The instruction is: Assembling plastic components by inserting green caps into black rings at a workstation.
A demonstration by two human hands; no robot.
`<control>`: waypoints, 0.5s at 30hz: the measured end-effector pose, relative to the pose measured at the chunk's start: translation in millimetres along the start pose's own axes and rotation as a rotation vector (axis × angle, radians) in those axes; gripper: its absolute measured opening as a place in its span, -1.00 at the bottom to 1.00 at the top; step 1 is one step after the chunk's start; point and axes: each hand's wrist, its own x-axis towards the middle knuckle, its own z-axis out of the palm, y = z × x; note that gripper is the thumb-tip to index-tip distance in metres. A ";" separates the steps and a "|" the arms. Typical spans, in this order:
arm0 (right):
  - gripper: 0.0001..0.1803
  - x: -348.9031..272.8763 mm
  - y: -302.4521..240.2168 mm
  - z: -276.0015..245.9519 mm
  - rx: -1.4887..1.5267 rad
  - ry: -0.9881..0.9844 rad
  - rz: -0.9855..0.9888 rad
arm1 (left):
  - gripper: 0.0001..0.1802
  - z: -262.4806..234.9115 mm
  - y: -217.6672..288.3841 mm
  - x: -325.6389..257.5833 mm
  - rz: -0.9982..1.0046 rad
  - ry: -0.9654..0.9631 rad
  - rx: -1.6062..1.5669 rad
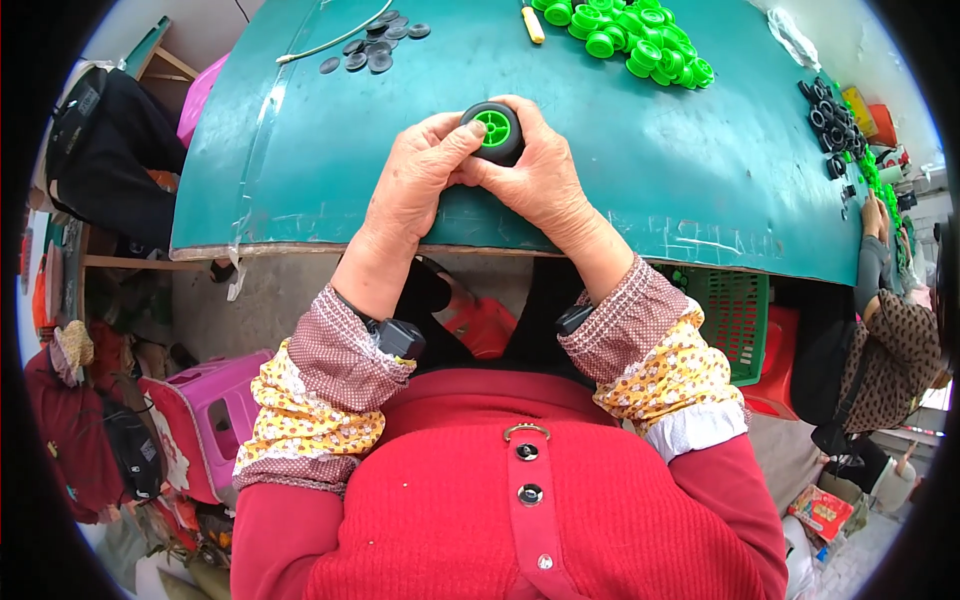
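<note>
Between my two hands, just above the near part of the green table point(330, 170), is a small toy wheel point(495, 133) with a black tyre and a bright green spoked hub facing up. My left hand point(425, 165) grips its left side, the thumb resting on the hub. Around the right side and lower edge curl the fingers and thumb of my right hand point(540, 170). The fingers beneath the wheel are hidden. Beyond my hands lie several flat black discs point(379, 50) at the left and a heap of green wheel hubs point(640, 40) at the right.
A yellow-handled tool point(532, 24) lies near the hubs, and a thin pale tube point(335, 38) near the discs. Black tyres point(830, 120) are spread at the table's right end, where another person's hand point(875, 215) works. A green basket point(735, 325) stands below the table edge.
</note>
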 end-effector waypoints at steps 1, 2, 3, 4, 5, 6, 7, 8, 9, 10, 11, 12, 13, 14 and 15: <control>-0.40 -0.1 0.2 -0.3 -0.001 0.000 -0.002 | -0.67 1.8 -0.2 -0.2 0.015 0.026 -0.007; -0.40 -0.3 0.3 -0.8 -0.026 -0.003 -0.003 | -0.67 3.8 -0.5 -0.6 0.031 0.052 -0.014; -0.40 -0.3 0.6 -0.5 -0.049 -0.007 -0.004 | -0.67 5.9 -1.3 -0.9 0.033 0.052 -0.014; -0.40 -0.3 0.7 -0.1 -0.049 -0.007 -0.006 | -0.68 8.4 -2.5 -1.2 0.069 0.083 -0.021; -0.40 -0.3 0.8 0.4 -0.043 -0.005 -0.017 | -0.68 9.1 -3.2 -1.7 0.106 0.114 -0.029; -0.41 -0.3 1.2 -0.2 -0.039 -0.002 -0.027 | -0.68 9.2 -4.0 -2.0 0.107 0.114 -0.029; -0.41 -0.5 2.2 -0.3 -0.040 -0.002 -0.028 | -0.69 9.1 -5.1 -2.2 0.119 0.119 -0.013; -0.41 -0.8 3.7 -0.4 -0.057 -0.003 -0.045 | -0.69 9.2 -5.7 -2.0 0.130 0.124 0.003; -0.42 -1.0 4.1 1.0 -0.070 -0.006 -0.063 | -0.69 8.5 -5.5 -2.4 0.131 0.127 0.005; -0.42 -1.1 3.3 1.4 -0.067 -0.008 -0.064 | -0.71 7.9 -5.4 -2.6 0.139 0.112 0.011; -0.41 -1.1 1.7 1.2 -0.084 -0.011 -0.075 | -0.73 7.3 -5.3 -2.7 0.147 0.096 0.017; -0.41 -1.4 0.5 0.3 -0.103 -0.012 -0.086 | -0.73 6.1 -6.0 -1.8 0.147 0.096 0.017; -0.41 -1.9 0.8 0.6 -0.103 -0.012 -0.086 | -0.73 4.0 -7.5 -0.3 0.148 0.070 0.043; -0.40 -2.6 1.6 1.2 -0.133 0.016 -0.113 | -0.73 3.0 -8.2 0.2 0.148 0.043 0.069; -0.39 -3.0 2.5 2.2 -0.162 0.043 -0.140 | -0.73 3.9 -7.8 -0.3 0.148 0.045 0.069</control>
